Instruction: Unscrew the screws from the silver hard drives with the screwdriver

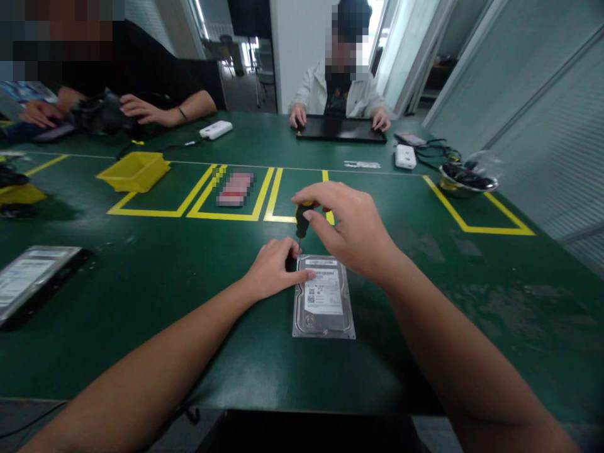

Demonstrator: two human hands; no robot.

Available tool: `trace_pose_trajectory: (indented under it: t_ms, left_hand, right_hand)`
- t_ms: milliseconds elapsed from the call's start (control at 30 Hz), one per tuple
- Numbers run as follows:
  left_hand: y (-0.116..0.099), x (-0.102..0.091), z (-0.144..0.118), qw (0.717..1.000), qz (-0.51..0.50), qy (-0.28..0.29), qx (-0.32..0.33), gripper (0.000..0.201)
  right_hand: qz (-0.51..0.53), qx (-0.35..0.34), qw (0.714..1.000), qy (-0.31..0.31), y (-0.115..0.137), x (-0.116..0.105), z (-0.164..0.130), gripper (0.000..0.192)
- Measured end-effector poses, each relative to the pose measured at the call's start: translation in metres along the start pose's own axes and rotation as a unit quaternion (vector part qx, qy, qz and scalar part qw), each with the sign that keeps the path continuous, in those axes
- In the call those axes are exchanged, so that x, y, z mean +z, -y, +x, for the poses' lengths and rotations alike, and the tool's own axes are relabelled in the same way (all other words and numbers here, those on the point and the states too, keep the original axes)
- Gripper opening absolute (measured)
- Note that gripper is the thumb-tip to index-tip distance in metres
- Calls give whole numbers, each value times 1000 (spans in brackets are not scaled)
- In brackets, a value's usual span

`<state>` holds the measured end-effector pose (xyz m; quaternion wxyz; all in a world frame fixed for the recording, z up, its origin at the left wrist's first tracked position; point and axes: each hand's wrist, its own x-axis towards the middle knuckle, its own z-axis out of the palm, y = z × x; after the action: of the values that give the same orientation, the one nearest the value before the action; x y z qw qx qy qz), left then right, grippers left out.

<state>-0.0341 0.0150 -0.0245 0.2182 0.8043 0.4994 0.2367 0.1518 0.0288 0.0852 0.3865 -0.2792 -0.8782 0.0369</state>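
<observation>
A silver hard drive (325, 296) with a white label lies flat on the green table in front of me. My right hand (346, 220) grips a black-handled screwdriver (302, 220) from above. The screwdriver stands nearly upright, its thin shaft pointing down at the drive's far left corner. My left hand (278, 267) holds the drive along its left side, thumb lying over the label and fingers near the screwdriver tip. The tip itself is too small to make out clearly.
Another hard drive (35, 280) lies at the left. Farther back are a yellow bin (134, 172), a pixelated reddish item (236, 189), a metal bowl of dark parts (467, 179) and a white box (404, 156). Across the table, one person holds a black panel (342, 129); another sits at left.
</observation>
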Motion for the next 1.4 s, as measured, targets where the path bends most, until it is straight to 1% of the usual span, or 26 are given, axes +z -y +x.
trace_pose_trajectory:
  t_ms: [133, 400, 567, 767, 1067, 1400]
  left_hand:
    - [1, 1, 0, 1000, -3, -2, 3, 51]
    - [1, 1, -1, 1000, -6, -4, 4, 49]
    - [1, 1, -1, 1000, -8, -8, 4, 50]
    - [2, 1, 0, 1000, -2, -9, 10, 51]
    - [2, 2, 0, 1000, -5, -8, 7, 51]
    - [1, 0, -1, 1000, -4, -6, 4, 51]
  right_hand:
    - [4, 14, 1000, -2, 0, 0, 1, 18]
    - [-18, 11, 1000, -14, -1, 2, 1, 17]
    - [-43, 27, 999, -13, -2, 3, 0, 21]
    - [-53, 15, 998, 5, 0, 2, -3, 31]
    - [-58, 33, 998, 5, -1, 4, -3, 28]
    - [-54, 27, 998, -2, -1, 4, -3, 26]
